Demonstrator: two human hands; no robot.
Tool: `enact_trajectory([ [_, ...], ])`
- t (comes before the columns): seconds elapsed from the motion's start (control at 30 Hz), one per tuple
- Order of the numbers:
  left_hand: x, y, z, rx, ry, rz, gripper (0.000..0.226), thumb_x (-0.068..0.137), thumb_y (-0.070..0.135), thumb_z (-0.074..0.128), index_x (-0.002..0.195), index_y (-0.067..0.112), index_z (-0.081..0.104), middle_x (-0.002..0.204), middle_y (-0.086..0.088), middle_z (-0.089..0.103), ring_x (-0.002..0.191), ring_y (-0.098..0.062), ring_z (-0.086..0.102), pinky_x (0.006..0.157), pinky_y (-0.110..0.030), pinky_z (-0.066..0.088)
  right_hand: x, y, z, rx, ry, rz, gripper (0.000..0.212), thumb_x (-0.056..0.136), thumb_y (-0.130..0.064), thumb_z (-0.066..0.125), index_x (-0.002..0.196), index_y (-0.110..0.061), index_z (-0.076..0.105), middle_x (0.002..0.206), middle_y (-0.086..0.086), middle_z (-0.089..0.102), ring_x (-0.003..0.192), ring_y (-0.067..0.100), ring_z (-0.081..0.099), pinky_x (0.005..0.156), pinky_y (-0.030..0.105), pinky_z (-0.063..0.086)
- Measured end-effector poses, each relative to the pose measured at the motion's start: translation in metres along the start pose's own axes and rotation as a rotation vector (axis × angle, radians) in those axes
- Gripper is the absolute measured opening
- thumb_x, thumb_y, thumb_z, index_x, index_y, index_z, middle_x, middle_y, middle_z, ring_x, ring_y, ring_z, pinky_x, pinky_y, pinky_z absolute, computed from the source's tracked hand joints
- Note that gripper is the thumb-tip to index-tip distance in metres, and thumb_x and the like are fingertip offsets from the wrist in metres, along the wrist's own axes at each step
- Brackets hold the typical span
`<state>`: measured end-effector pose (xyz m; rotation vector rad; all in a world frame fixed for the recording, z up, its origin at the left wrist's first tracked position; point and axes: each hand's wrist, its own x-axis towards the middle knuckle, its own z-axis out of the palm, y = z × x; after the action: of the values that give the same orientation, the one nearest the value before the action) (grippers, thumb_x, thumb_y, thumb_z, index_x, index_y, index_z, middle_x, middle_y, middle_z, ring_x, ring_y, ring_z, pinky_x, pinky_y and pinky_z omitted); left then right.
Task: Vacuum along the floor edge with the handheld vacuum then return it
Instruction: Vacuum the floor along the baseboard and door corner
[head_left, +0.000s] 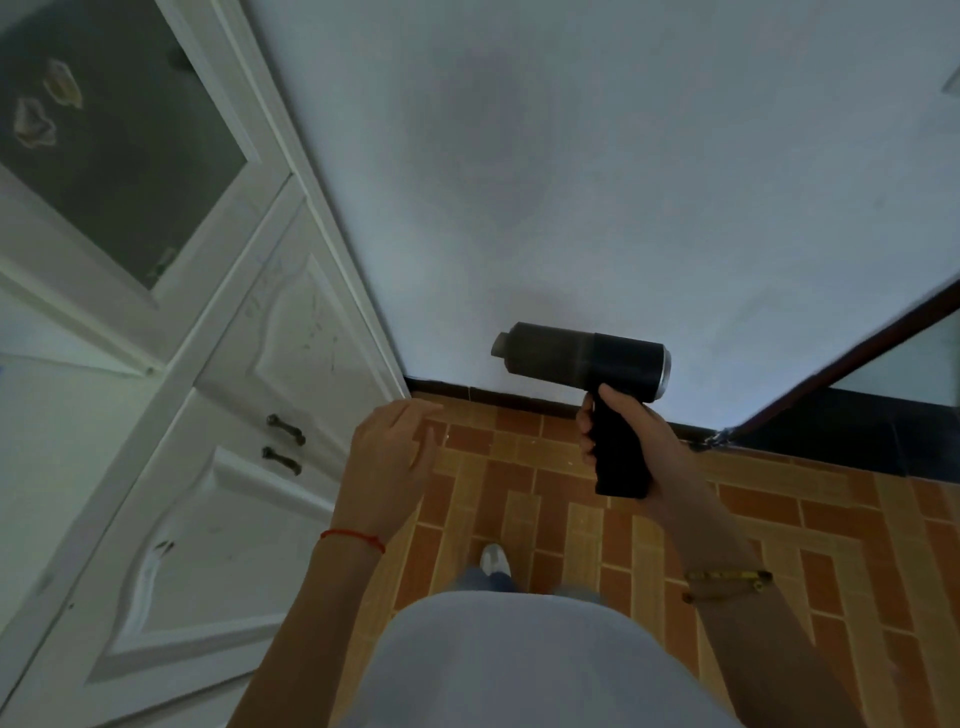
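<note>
Below me the right hand (631, 441) grips the handheld vacuum (587, 358) by its handle, raised well above the baseboard (498, 397), left hand (395, 441) loose and empty; I risk skimming air and missing the edge unless I lower it.

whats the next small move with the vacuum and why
Probably lower it and tip the nozzle down toward the black baseboard: the right hand holds the handheld vacuum level, well above the tiled floor, nozzle pointing left.
</note>
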<state>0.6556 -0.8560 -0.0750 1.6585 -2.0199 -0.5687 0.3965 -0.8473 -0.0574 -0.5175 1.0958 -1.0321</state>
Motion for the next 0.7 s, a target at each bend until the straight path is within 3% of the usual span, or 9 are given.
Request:
enact_trajectory([
  [0.17, 0.046, -0.001, -0.016, -0.007, -0.025, -0.052, 0.050, 0.093, 0.035, 0.033, 0.114, 0.004, 0.067, 0.114, -0.013, 0.068, 0.110, -0.028, 0.061, 0.102, -0.048, 0.045, 0.044, -0.021, 0.015, -0.010, -0.016, 0.025, 0.023, 0.085, -0.033, 0.063, 0.089, -0.011, 0.060, 0.075, 0.006, 0.062, 0.060, 0.015, 0.059, 0.055, 0.025, 0.051],
  [0.3, 0.072, -0.006, -0.016, 0.019, 0.010, -0.008, 0.045, 0.092, 0.027, 0.037, 0.104, -0.003, 0.069, 0.103, -0.020, 0.071, 0.097, -0.037, 0.067, 0.092, -0.052, 0.052, 0.077, -0.031, 0.020, -0.021, -0.010, 0.077, 0.024, 0.082, -0.033, 0.065, 0.089, -0.011, 0.061, 0.075, 0.006, 0.063, 0.060, 0.016, 0.060, 0.054, 0.025, 0.052],
  [0.4, 0.091, -0.025, -0.009, -0.017, -0.002, -0.113, 0.030, 0.099, 0.017, 0.045, 0.117, 0.004, 0.065, 0.116, -0.013, 0.067, 0.111, -0.029, 0.061, 0.103, -0.045, 0.044, 0.103, -0.036, 0.021, -0.020, -0.013, 0.109, 0.023, 0.082, -0.033, 0.066, 0.089, -0.012, 0.062, 0.075, 0.006, 0.064, 0.060, 0.016, 0.061, 0.054, 0.024, 0.052],
  [0.5, 0.107, -0.037, -0.002, -0.010, 0.046, -0.131, 0.036, 0.097, 0.024, 0.042, 0.117, 0.006, 0.065, 0.116, -0.011, 0.066, 0.110, -0.025, 0.059, 0.103, -0.043, 0.044, 0.128, -0.045, 0.020, -0.040, -0.041, 0.135, 0.023, 0.080, -0.032, 0.067, 0.088, -0.011, 0.063, 0.075, 0.006, 0.064, 0.059, 0.015, 0.062, 0.053, 0.024, 0.052],
  [0.6, 0.122, -0.044, 0.006, -0.018, 0.094, -0.186, 0.024, 0.098, 0.009, 0.051, 0.118, 0.010, 0.065, 0.116, -0.008, 0.066, 0.109, -0.024, 0.059, 0.101, -0.045, 0.044, 0.154, -0.055, 0.019, -0.062, -0.067, 0.149, 0.023, 0.080, -0.031, 0.067, 0.088, -0.010, 0.061, 0.075, 0.006, 0.064, 0.059, 0.015, 0.061, 0.052, 0.024, 0.051],
  [0.7, 0.138, -0.049, 0.016, -0.017, 0.116, -0.233, 0.030, 0.098, 0.023, 0.045, 0.119, 0.014, 0.064, 0.116, -0.005, 0.066, 0.108, -0.020, 0.058, 0.100, -0.038, 0.043, 0.180, -0.066, 0.017, -0.059, -0.120, 0.171, 0.021, 0.082, -0.028, 0.064, 0.089, -0.009, 0.059, 0.075, 0.006, 0.062, 0.059, 0.015, 0.059, 0.053, 0.023, 0.050],
])
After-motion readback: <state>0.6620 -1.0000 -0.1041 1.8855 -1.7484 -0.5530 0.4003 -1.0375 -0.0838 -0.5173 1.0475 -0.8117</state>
